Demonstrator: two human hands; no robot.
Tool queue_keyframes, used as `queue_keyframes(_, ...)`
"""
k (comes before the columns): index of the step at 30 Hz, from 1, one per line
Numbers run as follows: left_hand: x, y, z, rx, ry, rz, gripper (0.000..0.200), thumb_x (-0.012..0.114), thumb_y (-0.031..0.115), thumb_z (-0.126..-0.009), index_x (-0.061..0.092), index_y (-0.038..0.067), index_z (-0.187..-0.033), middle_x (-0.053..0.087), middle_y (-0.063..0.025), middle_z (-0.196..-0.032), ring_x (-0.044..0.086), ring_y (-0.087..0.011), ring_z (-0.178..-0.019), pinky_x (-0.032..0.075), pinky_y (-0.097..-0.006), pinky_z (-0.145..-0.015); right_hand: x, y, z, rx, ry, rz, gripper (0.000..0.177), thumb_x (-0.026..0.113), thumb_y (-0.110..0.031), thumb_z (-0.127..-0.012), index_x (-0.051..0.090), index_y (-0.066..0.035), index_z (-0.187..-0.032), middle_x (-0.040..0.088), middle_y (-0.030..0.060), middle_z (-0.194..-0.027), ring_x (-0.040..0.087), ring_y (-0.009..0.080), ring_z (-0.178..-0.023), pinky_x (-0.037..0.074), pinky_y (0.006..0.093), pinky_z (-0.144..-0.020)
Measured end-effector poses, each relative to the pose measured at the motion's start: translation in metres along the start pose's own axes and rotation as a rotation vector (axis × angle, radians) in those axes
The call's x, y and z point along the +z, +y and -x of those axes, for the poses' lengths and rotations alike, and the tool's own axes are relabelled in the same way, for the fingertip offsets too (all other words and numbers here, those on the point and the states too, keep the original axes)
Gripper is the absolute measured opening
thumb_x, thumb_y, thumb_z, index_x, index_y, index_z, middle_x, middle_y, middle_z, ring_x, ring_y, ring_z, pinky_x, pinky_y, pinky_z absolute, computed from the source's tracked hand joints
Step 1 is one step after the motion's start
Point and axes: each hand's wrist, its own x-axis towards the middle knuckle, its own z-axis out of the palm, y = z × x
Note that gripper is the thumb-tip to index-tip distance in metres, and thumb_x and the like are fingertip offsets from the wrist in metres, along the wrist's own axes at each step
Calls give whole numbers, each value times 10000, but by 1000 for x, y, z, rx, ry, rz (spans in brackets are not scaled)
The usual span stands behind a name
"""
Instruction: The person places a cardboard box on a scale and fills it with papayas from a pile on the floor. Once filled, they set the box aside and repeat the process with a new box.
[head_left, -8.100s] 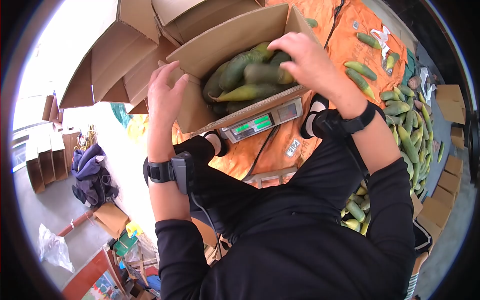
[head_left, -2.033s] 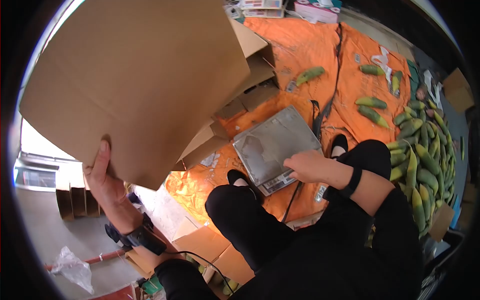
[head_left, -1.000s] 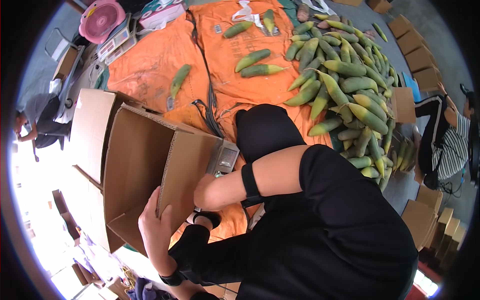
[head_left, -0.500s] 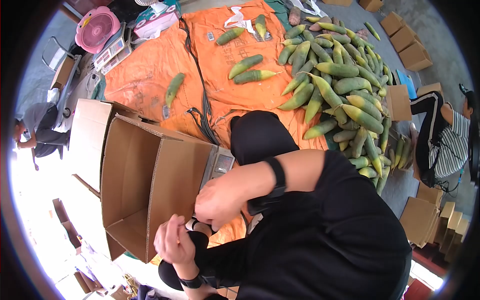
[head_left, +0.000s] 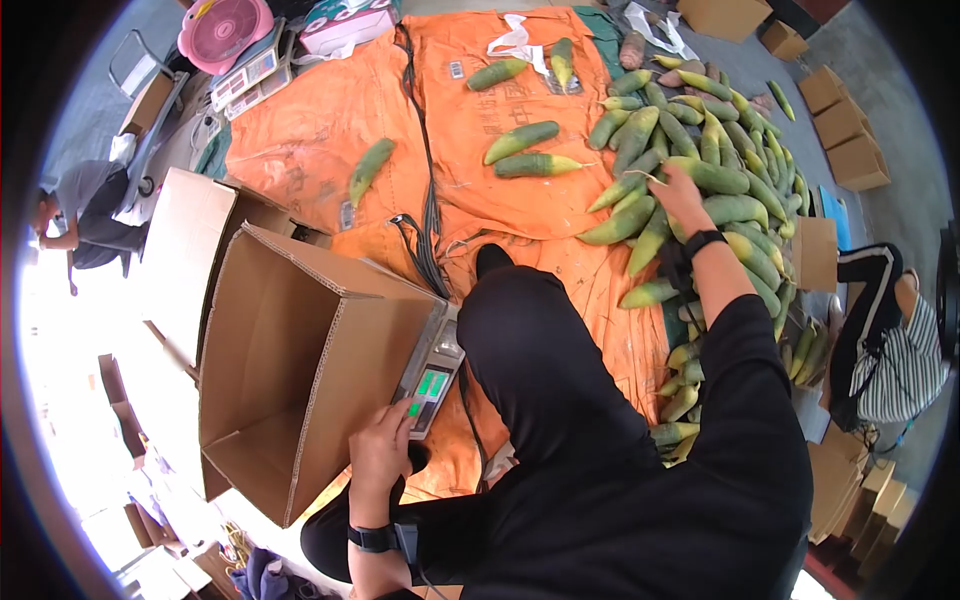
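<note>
At the pile of green radishes [head_left: 715,178], my right hand [head_left: 682,200] reaches out with its fingers closed round the narrow tip end of a radish. Part of that radish is hidden under my hand and wrist. My left hand [head_left: 380,447] rests at the front edge of a digital scale [head_left: 428,385], fingers stretched toward its lit green display. On the scale an open cardboard box [head_left: 375,350] lies on its side, its opening facing left. I see no radish inside the box.
Several loose radishes lie on the orange sheet [head_left: 330,125], crossed by a black cable [head_left: 420,150]. Another box [head_left: 190,225] stands behind mine. A pink fan [head_left: 225,35] is at the back left. One person sits at the right [head_left: 900,350], another at the far left [head_left: 90,215].
My right hand has moved from beside the box across to the radish pile. My left hand has come to the scale's edge. The display now shows lit green digits.
</note>
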Motion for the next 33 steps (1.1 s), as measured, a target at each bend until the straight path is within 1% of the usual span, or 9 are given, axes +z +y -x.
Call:
queue_keyframes(4,8,-8,-5,-52,-75,-14,205,624,86,-808,651,51,-1009,642,-137,-850,634,-310,-766,503,-378,-674,-13,40,16,318,-63,196,732,717,-330,-722,400,-86,-1335,465,160,-1325,458,385,-1190,428,476,-946)
queue_keyframes(8,18,-14,-7,-75,-82,-35,189,635,83,-792,653,86,-980,616,-106,-788,611,-306,-733,489,-401,-643,2,71,20,323,-50,244,854,748,-346,-691,312,-131,-1394,401,127,-1386,377,341,-1274,392,518,-979)
queue_keyframes(10,19,-14,-9,-77,-129,-26,194,634,101,-791,651,96,-984,609,-100,-786,612,-299,-738,490,-398,-633,11,68,28,295,-128,230,906,759,-336,-679,280,-92,-1407,397,167,-1383,380,391,-1255,358,469,-1025)
queue_keyframes(12,21,-15,-12,-78,-141,-52,182,634,114,-791,648,97,-972,608,-98,-787,614,-296,-744,490,-399,-632,17,54,36,338,-200,334,898,777,-314,-667,296,-115,-1398,407,136,-1378,385,366,-1259,382,486,-1002)
queue_keyframes(15,19,-16,-14,-47,-163,-88,149,624,135,-797,639,96,-940,607,-97,-789,617,-290,-758,492,-398,-631,22,35,42,328,-149,523,651,793,-261,-659,464,-112,-1200,487,86,-1234,446,310,-1196,452,508,-909)
queue_keyframes(21,21,-21,-12,-19,-142,-113,112,594,140,-807,631,84,-896,609,-106,-785,626,-289,-768,504,-401,-640,52,39,54,236,-209,519,563,754,-209,-678,442,-105,-1135,509,102,-1193,466,320,-1174,454,545,-883)
queue_keyframes(28,9,-14,-8,53,-56,-120,134,600,119,-758,636,78,-881,604,-93,-753,631,-272,-737,519,-392,-607,60,28,86,-70,-304,363,574,736,-130,-654,443,-91,-1147,504,141,-1172,468,355,-1138,442,528,-864)
queue_keyframes(30,1,-7,-7,59,-15,-99,142,597,101,-749,639,76,-881,598,-86,-740,627,-271,-731,517,-382,-619,58,28,82,-195,-176,127,579,728,-97,-655,457,-62,-1165,517,163,-1158,492,379,-1101,443,488,-872)
queue_keyframes(33,-9,-2,-3,110,39,-92,166,597,98,-739,639,68,-897,596,-83,-738,621,-267,-722,513,-373,-634,45,8,63,-135,-257,-204,569,720,-81,-699,454,-19,-1198,553,123,-1129,534,303,-1050,450,401,-874)
